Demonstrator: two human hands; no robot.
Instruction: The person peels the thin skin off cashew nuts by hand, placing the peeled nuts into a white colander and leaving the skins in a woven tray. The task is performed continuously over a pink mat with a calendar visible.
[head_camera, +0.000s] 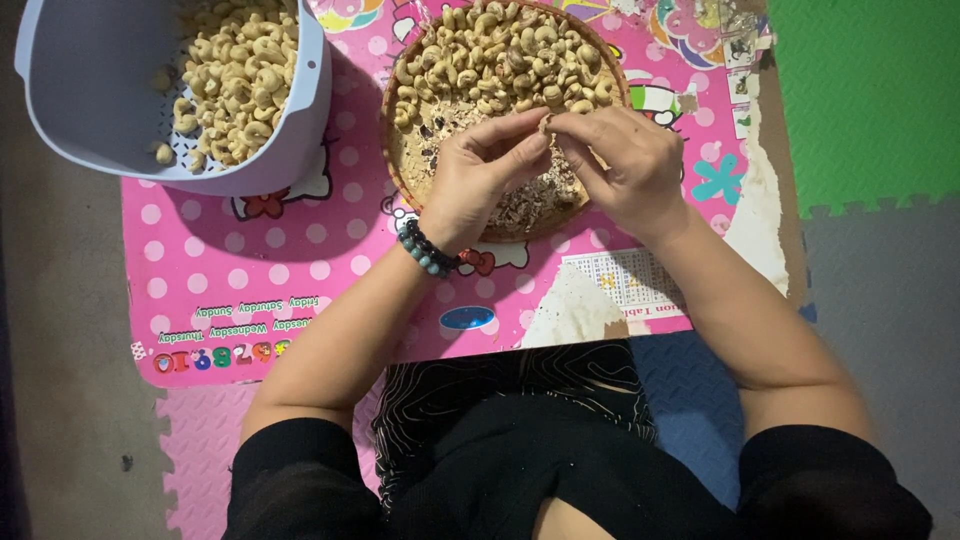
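Note:
My left hand (482, 172) and my right hand (622, 160) meet over a round woven tray (392, 150), fingertips pinched together on one cashew nut (546, 123). The far half of the tray is heaped with cashew nuts (490, 55); the near half holds brown skin flakes (535, 200), partly hidden by my hands. A dark bead bracelet (425, 250) circles my left wrist.
A grey plastic colander (300, 120) at the upper left holds pale cashews (235, 75). Both containers rest on a low pink dotted table (260, 290) with a peeling surface. Foam floor mats, green (870, 90) and pink (200, 440), lie around it.

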